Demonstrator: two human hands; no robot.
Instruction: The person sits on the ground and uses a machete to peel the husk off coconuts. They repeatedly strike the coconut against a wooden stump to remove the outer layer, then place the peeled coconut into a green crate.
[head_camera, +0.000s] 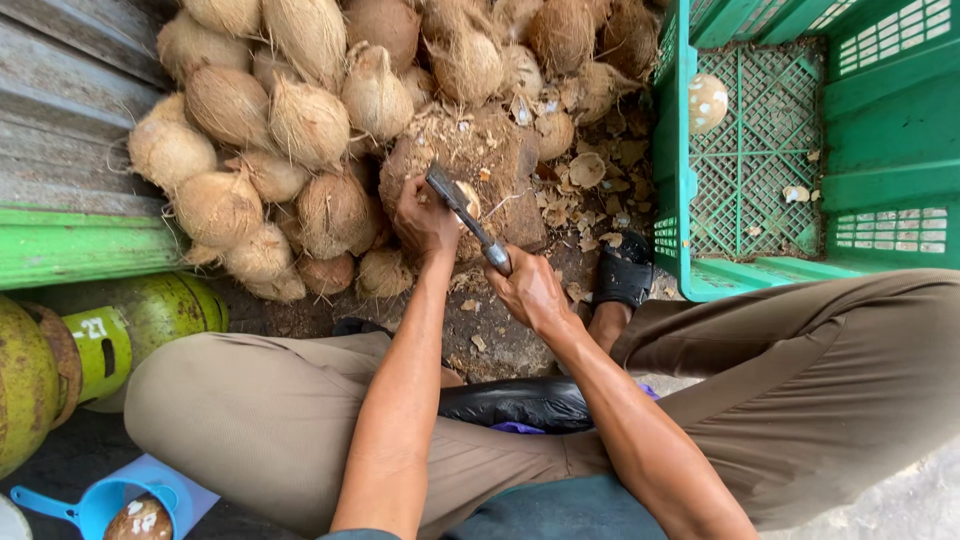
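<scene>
On the wooden chopping block (500, 170), the left hand (425, 222) closes on a coconut piece (467, 203); the right hand (530, 290) grips the cleaver (462, 205). Better keep fingers away from the blade.

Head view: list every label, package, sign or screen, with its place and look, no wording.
Label: a yellow-green collar band with white characters, on the green gas cylinder lying at the left edge, below the coconut pile.
Black plastic bag: glossy, crumpled, on the ground between the person's knees.
No signs or screens show.
</scene>
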